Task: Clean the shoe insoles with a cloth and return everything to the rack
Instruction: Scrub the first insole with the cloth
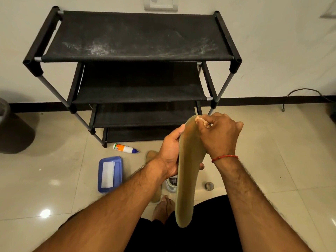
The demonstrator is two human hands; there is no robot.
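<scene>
I hold a long olive-tan insole (187,179) upright in front of me. My left hand (171,153) grips it around the middle, thumb on the left edge. My right hand (220,135) pinches a small wad of pale cloth (201,121) against the insole's top end. A second tan insole (151,155) lies on the floor behind my left wrist, mostly hidden. A white shoe (171,184) sits on the floor below my left hand, partly covered. The black fabric shoe rack (138,57) stands against the wall with bare, dusty shelves.
A blue tray (119,171) holding a white sheet lies on the tiled floor at left. A white bottle with a blue cap (124,148) lies by the rack's foot. A small metal cap (209,185) sits at right. A dark bin (11,128) stands far left.
</scene>
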